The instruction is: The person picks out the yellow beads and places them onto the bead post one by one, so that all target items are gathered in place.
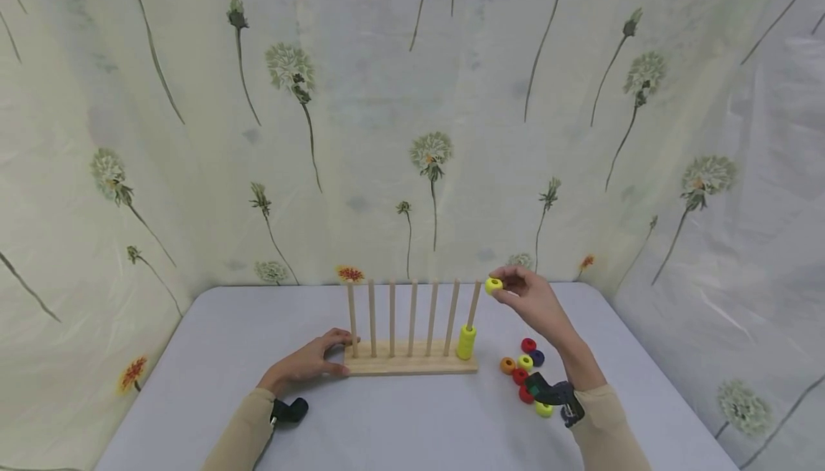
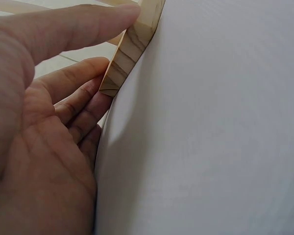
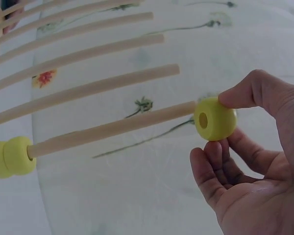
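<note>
Thumb and fingertips of my right hand [image 1: 536,306] pinch a yellow bead [image 1: 493,285] beside the top of the rightmost peg [image 1: 474,304]. In the right wrist view the hole of this bead [image 3: 215,119] faces the peg's tip, which it overlaps. Lower on that peg sits a stack of yellow beads [image 1: 466,343]. My left hand [image 1: 308,362] grips the left end of the wooden peg board [image 1: 412,366], thumb at the front corner and fingers toward the back. The grain of the board's end [image 2: 127,56] shows between them in the left wrist view.
Several bare pegs [image 1: 412,317] stand upright along the board. Loose beads in red [image 1: 528,345], orange [image 1: 508,365], blue [image 1: 536,358] and yellow [image 1: 525,363] lie on the white table [image 1: 412,428] under the right forearm. A flowered curtain [image 1: 361,134] surrounds the table.
</note>
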The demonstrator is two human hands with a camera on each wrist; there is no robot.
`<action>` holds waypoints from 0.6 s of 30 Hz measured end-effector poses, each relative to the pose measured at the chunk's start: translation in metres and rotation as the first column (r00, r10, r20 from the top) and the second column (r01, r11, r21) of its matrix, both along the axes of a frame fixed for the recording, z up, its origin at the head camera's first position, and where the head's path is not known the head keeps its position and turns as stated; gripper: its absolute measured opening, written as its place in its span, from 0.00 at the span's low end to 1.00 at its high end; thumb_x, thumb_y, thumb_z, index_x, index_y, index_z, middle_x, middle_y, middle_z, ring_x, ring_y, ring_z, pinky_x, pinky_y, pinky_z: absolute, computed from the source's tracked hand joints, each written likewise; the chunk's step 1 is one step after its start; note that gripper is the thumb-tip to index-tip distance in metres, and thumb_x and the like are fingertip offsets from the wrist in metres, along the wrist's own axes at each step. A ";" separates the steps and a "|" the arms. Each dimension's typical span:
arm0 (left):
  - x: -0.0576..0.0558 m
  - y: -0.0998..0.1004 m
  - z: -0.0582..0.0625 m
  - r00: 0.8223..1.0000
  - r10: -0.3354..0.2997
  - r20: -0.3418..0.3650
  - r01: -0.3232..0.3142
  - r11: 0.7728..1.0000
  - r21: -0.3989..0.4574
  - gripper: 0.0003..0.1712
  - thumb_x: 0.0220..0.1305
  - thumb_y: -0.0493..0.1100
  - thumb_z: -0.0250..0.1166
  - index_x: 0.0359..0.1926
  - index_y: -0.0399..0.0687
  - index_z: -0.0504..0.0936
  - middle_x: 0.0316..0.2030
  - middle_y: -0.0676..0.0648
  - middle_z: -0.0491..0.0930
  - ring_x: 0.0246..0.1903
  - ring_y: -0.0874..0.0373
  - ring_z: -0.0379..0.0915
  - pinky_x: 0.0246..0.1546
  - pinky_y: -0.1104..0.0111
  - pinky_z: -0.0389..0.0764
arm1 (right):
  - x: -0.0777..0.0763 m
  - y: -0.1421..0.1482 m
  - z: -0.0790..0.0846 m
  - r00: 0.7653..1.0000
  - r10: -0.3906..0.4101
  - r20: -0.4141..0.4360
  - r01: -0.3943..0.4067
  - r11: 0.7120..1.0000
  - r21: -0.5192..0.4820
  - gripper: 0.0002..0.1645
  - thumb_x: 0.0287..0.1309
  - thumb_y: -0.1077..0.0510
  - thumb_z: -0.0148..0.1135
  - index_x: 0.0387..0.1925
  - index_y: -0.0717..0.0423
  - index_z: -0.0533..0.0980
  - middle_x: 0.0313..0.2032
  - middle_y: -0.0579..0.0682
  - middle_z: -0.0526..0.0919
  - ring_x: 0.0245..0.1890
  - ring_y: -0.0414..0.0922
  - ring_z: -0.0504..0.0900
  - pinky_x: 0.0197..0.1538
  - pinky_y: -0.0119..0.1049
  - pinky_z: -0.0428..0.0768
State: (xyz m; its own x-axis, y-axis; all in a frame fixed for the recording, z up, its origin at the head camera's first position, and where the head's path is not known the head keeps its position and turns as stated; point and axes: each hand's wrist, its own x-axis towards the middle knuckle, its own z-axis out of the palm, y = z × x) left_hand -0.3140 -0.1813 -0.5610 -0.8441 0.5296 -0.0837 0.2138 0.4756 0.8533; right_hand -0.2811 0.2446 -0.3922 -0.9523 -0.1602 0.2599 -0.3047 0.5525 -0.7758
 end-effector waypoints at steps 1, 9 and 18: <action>0.000 0.000 0.000 1.000 -0.002 -0.002 0.002 1.000 0.001 0.37 0.53 0.49 0.73 0.65 0.53 0.72 0.66 0.47 0.63 0.68 0.44 0.55 0.67 0.42 0.54 | -0.001 -0.001 0.001 1.000 0.004 0.002 -0.004 1.000 -0.006 0.22 0.60 0.52 0.65 0.52 0.55 0.73 0.49 0.53 0.77 0.50 0.49 0.77 0.45 0.21 0.76; 0.000 0.000 0.000 1.000 -0.001 -0.010 0.001 1.000 0.005 0.37 0.52 0.49 0.74 0.64 0.52 0.72 0.65 0.47 0.63 0.68 0.44 0.55 0.68 0.42 0.54 | -0.005 -0.005 0.009 0.999 0.039 -0.005 -0.039 0.998 -0.042 0.20 0.60 0.53 0.65 0.51 0.55 0.74 0.48 0.53 0.77 0.47 0.46 0.78 0.44 0.24 0.78; 0.001 0.000 0.000 1.000 0.007 -0.002 -0.007 1.000 0.006 0.37 0.53 0.49 0.73 0.64 0.52 0.72 0.65 0.47 0.63 0.68 0.44 0.55 0.67 0.42 0.54 | -0.007 -0.007 0.010 0.999 0.032 0.000 -0.032 0.999 -0.040 0.20 0.61 0.53 0.64 0.52 0.56 0.74 0.50 0.54 0.77 0.49 0.47 0.78 0.45 0.23 0.77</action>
State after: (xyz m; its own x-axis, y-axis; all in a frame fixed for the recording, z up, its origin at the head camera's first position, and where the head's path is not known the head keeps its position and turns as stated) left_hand -0.3132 -0.1809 -0.5608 -0.8481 0.5240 -0.0788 0.2123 0.4723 0.8555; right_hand -0.2884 0.2379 -0.3821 -0.9469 -0.1801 0.2662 -0.3213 0.5108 -0.7974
